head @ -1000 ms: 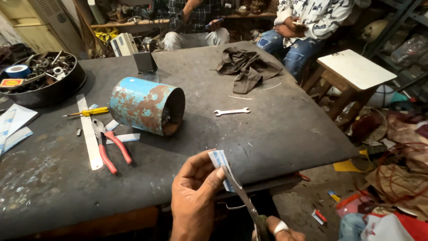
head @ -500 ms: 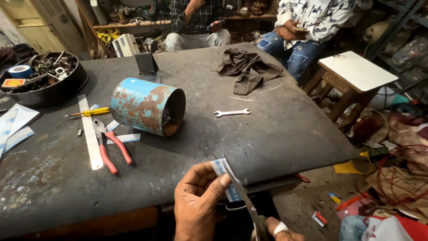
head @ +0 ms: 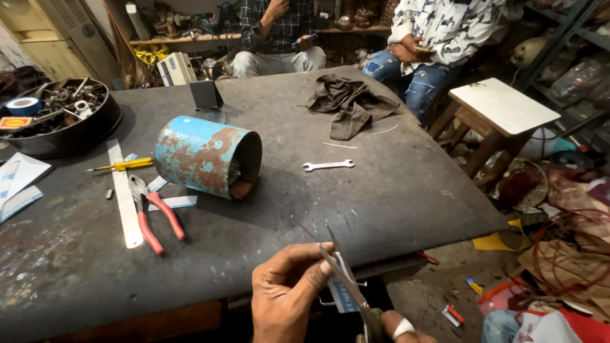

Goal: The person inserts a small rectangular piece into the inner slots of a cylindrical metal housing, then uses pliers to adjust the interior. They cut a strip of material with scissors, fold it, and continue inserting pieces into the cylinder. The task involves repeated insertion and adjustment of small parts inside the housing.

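While the left hand (head: 289,298) pinches a small blue-and-white strip (head: 342,293) at the counter (head: 394,197) edge, the right hand (head: 397,330), clamped on scissors (head: 346,282), cuts beside the fingertips; a slip could nick them. Beyond lie red-handled pliers (head: 155,216), a rusty blue cylinder (head: 206,155) and a wrench (head: 328,166)

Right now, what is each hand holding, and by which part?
The left hand pinches a small blue-and-white strip by its upper end. The right hand, mostly out of frame, grips scissors at the handles, blades against the strip.
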